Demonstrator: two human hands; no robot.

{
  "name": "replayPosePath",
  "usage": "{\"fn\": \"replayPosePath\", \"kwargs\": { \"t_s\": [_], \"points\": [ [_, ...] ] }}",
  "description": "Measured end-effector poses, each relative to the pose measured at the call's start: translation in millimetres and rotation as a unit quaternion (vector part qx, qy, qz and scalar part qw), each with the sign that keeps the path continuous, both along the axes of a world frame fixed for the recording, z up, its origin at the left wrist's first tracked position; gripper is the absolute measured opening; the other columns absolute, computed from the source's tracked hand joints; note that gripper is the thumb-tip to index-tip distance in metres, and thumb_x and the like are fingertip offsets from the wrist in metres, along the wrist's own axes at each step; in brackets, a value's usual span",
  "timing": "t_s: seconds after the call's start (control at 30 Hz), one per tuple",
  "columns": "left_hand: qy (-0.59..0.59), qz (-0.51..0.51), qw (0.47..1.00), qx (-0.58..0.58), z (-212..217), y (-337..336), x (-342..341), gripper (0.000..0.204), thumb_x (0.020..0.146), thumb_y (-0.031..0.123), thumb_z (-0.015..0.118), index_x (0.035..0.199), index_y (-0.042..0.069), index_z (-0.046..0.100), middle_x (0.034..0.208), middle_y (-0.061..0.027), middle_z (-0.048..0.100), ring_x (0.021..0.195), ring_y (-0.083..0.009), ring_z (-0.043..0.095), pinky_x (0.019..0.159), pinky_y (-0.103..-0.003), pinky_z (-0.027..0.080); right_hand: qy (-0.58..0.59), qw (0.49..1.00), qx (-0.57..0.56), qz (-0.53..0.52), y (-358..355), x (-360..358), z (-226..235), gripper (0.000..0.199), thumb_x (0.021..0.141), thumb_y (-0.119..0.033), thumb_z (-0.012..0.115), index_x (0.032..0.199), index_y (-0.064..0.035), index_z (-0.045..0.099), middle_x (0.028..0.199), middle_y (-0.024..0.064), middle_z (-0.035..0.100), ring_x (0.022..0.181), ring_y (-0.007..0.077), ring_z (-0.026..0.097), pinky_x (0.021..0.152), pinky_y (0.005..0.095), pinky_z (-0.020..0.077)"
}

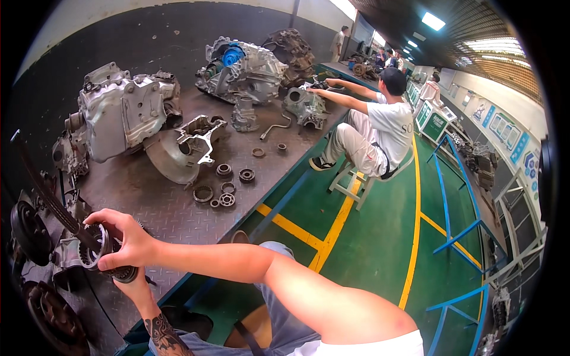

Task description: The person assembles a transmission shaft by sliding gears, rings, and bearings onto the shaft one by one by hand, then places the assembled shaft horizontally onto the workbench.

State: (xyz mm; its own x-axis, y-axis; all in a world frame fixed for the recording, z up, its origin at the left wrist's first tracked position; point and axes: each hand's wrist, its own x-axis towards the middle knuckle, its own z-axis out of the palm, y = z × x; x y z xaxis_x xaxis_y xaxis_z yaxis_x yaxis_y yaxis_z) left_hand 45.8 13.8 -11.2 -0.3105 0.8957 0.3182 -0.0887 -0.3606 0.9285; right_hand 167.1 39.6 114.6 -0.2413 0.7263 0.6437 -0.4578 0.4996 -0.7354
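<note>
My right hand (127, 237) is closed around a toothed metal ring (89, 256), thumb and fingers on its rim. A long dark shaft (47, 193) slants up and left from this ring; whether it passes through the ring is hard to tell. Directly below, my left hand (138, 291), on the tattooed forearm, holds a dark toothed gear (126, 274) from underneath. My right hand covers part of that gear, and most of my left fingers are hidden.
The metal workbench (172, 228) carries several bearings and rings (227, 199), a broken-open housing (178, 157) and large gearbox casings (127, 113). Dark round discs (50, 314) lie at the left edge. A seated person (386, 124) reaches over the bench farther along. Blue-framed stands (454, 237) line the right.
</note>
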Motion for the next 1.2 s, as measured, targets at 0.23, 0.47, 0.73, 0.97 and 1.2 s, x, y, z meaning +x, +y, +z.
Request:
{"fn": "replayPosePath", "kwargs": {
  "t_s": [0.23, 0.47, 0.73, 0.97, 1.2],
  "points": [
    [-0.002, 0.006, 1.0, -0.007, -9, 5, -8, 0.051, 0.082, 0.002, 0.085, 0.128, -0.002, 0.062, 0.114, -0.0047, 0.068, 0.102, -0.0167, 0.067, 0.092, -0.032, 0.052, -0.013, 0.998, 0.005, 0.066, 26, -3, 13, 0.108, 0.059, -0.028, 0.098, 0.148, 0.0012, 0.045, 0.124, 0.0089, 0.057, 0.118, 0.0181, 0.057, 0.106, 0.0322, 0.0459],
    [0.001, 0.043, 0.999, -0.011, -7, 4, -9, 0.048, 0.082, 0.001, 0.084, 0.124, 0.0, 0.061, 0.105, -0.0046, 0.067, 0.093, -0.016, 0.068, 0.086, -0.031, 0.054, -0.199, 0.973, -0.021, 0.118, 31, 1, 52, 0.096, 0.05, -0.026, 0.1, 0.132, 0.0051, 0.062, 0.118, 0.0158, 0.066, 0.111, 0.0237, 0.063, 0.101, 0.0357, 0.051],
    [-0.007, 0.021, 1.0, -0.011, -7, 4, -6, 0.053, 0.083, 0.002, 0.085, 0.128, 0.0, 0.059, 0.109, -0.0048, 0.066, 0.098, -0.016, 0.068, 0.09, -0.03, 0.054, -0.158, 0.985, 0.045, 0.045, 34, -6, 39, 0.09, 0.051, -0.026, 0.098, 0.13, -0.0002, 0.062, 0.108, 0.0072, 0.067, 0.105, 0.016, 0.062, 0.1, 0.0328, 0.0495],
    [0.038, 0.041, 0.997, -0.057, 2, -14, -28, 0.075, 0.079, 0.009, 0.089, 0.14, -0.005, 0.047, 0.127, -0.0128, 0.063, 0.114, -0.0197, 0.065, 0.101, -0.035, 0.052, -0.229, 0.969, 0.056, 0.08, 22, -20, 46, 0.086, 0.057, -0.026, 0.097, 0.13, 0.0006, 0.061, 0.116, 0.0086, 0.069, 0.108, 0.0164, 0.063, 0.097, 0.0322, 0.0528],
    [0.053, -0.011, 0.998, 0.033, 28, -3, 7, 0.041, 0.07, 0.01, 0.089, 0.106, 0.0, 0.073, 0.094, -0.0075, 0.076, 0.088, -0.0146, 0.071, 0.081, -0.034, 0.057, -0.19, 0.965, 0.018, 0.182, 34, 11, 52, 0.106, 0.064, -0.025, 0.095, 0.153, 0.0009, 0.045, 0.131, 0.0139, 0.066, 0.118, 0.0207, 0.065, 0.107, 0.0368, 0.0509]
  ]
}}
